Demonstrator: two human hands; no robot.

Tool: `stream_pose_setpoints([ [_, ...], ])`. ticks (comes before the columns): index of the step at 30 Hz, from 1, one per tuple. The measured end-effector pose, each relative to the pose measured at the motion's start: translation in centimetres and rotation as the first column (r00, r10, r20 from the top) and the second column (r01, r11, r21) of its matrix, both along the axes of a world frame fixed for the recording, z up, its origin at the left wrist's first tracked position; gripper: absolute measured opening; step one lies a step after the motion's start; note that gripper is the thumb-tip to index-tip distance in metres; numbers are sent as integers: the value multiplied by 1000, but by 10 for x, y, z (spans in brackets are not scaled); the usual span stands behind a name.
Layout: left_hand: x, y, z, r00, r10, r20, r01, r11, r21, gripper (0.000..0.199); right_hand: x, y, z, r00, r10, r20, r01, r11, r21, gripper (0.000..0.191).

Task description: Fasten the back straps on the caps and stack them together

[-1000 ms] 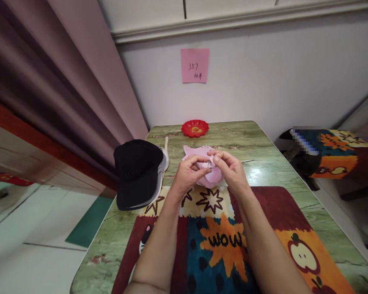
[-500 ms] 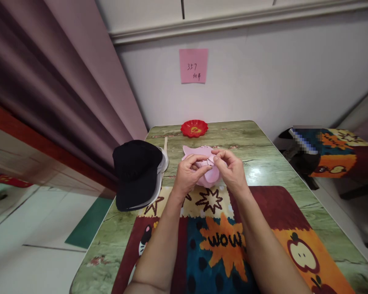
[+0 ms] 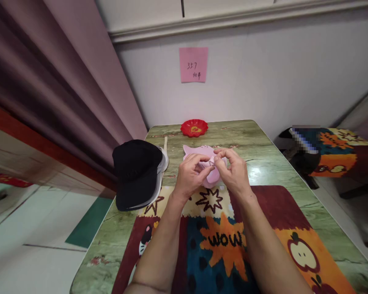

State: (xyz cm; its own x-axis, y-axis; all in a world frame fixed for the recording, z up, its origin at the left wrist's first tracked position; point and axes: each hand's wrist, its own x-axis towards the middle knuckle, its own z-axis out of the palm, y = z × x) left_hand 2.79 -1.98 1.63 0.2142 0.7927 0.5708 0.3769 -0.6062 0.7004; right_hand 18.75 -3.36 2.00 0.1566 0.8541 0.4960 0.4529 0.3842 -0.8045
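- The red dish [image 3: 194, 128] has a wavy edge, and a yellow picture shows on its shiny bottom.
- The pink cap [image 3: 213, 176] looks soft and round. It is near the middle of the green tabletop [image 3: 265, 149], just past the bright mat [image 3: 271, 204].
- The left hand [image 3: 189, 173] and right hand [image 3: 235, 172] both pinch its thin strap [image 3: 211, 161].
- A dark cap [image 3: 136, 169] sits over a white one, with curved brims.
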Motion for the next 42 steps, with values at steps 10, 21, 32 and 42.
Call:
stream_pose_setpoints([
  [10,1,-2,2,998,-24,-55,25,1000,12,12,0,5,-9,973,85,-213,-102,992,-72,17],
  [21,0,-2,2,997,-5,-83,9,999,47,12,-2,8,-14,974,54,-220,-68,996,-58,12],
  [32,0,-2,3,997,-4,-83,8,998,57,8,0,4,-6,993,77,-93,-79,997,-8,13],
  [42,-3,-1,3,994,-42,-104,46,998,35,13,15,5,-6,981,191,-21,-192,981,-41,12],
])
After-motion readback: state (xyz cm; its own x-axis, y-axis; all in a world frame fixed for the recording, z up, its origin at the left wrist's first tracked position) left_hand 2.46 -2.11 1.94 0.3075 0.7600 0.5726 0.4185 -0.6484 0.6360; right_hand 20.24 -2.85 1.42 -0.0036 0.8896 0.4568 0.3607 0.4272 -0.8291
